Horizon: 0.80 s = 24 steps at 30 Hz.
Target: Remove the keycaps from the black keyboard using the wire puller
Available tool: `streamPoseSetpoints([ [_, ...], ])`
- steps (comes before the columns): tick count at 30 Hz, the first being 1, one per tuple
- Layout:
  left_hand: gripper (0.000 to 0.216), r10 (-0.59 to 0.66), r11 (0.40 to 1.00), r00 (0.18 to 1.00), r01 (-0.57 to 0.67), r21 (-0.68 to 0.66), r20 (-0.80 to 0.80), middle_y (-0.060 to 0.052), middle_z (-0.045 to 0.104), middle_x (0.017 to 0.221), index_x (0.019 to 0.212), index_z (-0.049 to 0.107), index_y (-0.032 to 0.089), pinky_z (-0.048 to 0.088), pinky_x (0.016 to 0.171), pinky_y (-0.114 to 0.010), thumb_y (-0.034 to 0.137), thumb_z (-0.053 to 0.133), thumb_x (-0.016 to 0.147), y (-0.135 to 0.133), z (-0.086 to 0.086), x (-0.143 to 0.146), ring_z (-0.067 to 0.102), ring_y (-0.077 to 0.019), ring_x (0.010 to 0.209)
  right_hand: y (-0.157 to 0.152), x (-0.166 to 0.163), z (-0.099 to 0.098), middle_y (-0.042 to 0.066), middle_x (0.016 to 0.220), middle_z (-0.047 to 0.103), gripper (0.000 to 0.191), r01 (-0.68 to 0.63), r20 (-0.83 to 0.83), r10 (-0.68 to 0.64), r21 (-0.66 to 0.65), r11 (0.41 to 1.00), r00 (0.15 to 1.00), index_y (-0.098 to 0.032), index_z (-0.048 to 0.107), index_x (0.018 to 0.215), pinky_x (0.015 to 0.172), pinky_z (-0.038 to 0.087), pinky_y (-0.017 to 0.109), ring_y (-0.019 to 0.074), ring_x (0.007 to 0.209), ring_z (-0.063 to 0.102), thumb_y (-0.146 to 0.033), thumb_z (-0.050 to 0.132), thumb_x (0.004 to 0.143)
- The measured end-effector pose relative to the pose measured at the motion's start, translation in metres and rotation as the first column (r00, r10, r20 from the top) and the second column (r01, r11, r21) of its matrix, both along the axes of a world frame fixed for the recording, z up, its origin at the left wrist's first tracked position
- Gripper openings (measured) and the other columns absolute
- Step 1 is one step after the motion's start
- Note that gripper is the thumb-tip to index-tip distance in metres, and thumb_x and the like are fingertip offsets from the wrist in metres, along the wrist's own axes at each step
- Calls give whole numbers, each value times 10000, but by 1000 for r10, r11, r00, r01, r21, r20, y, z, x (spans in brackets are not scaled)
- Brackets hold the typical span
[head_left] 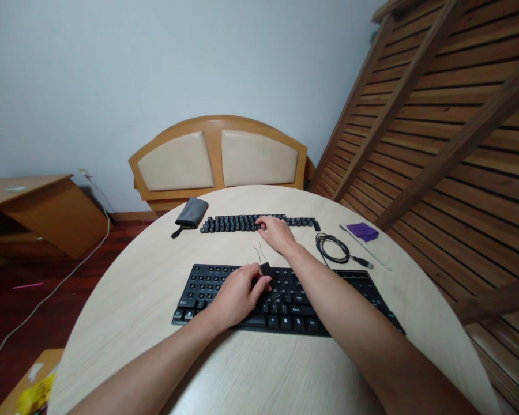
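Note:
A black keyboard [281, 323] lies across the near part of the table, many of its left and middle keys bare of caps. My left hand [239, 293] rests over its middle, closed on a keycap puller [265, 268] with a black handle and two thin wires pointing away from me. Farther off, loose black keycaps [231, 223] stand in rows on the tabletop. My right hand [277, 233] reaches across the keyboard to these rows, thumb and fingertips pinched on a keycap [258, 226] in the middle.
Left of the keycap rows sits a grey folded cloth pouch [192, 212]. To the right are a coiled black USB cable [334, 248], a purple cloth [363, 231] and a thin rod [367, 249]. The round table [125, 323] stands before a wooden headboard [218, 124].

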<state>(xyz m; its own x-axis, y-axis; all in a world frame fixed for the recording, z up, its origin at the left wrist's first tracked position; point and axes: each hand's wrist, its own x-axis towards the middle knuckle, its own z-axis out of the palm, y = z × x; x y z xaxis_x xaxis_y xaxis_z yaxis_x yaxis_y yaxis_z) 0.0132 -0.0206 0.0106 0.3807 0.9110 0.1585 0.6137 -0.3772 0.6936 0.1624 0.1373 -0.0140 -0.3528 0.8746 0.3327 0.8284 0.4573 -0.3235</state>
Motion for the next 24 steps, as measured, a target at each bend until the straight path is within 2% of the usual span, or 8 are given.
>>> streamPoseSetpoints([
  [5,237,-12,1000,1000,12,13,-5,-57,716,830,812,620,188,447,734,-324,291,490,981,2,0,0,645,-230,801,-13,-3,26,126,1187,647,366,32,101,-31,-3,999,994,-189,598,1213,972,388,401,266,1114,588,-106,588,856],
  [8,236,-12,1000,1000,12,11,-11,-54,720,824,809,618,185,445,726,-321,287,491,980,2,-1,-1,644,-227,791,-31,2,45,146,1205,635,388,54,163,-50,-22,998,985,-179,593,1225,960,398,416,287,1119,588,-106,582,844],
  [14,236,-12,1000,1000,12,15,-12,-45,725,823,810,611,187,434,708,-314,297,490,980,1,-2,-1,644,-220,773,-92,37,69,123,1126,688,317,8,280,32,-139,990,960,-186,664,1126,954,420,453,316,1079,615,-310,664,835],
  [16,243,-16,1000,1000,16,3,-4,-41,727,812,803,610,188,433,708,-313,305,492,980,1,-2,-1,647,-216,766,-111,51,70,146,1221,655,441,-27,320,111,-254,967,941,-172,632,1215,1004,396,477,336,1143,582,-409,664,844],
  [19,253,-11,1000,1000,12,-20,9,-37,735,802,800,607,185,433,708,-314,319,492,982,1,-1,0,654,-211,754,-131,67,61,150,1347,583,582,-69,262,161,-330,942,952,-171,564,1330,1087,325,500,345,1251,506,-503,633,856],
  [22,248,-14,999,1000,14,-35,7,-36,743,807,811,605,180,438,711,-313,322,494,982,1,0,-1,665,-209,761,-144,74,45,137,1378,553,523,-132,143,192,-349,928,971,-195,558,1344,1075,360,470,317,1275,484,-511,520,928],
  [24,253,-28,998,1000,28,-49,-3,-34,745,804,813,607,179,442,710,-311,327,491,983,1,3,-4,668,-204,755,-149,73,33,136,1420,514,504,-150,76,183,-318,936,980,-202,542,1362,1083,358,472,308,1318,442,-497,464,961],
])
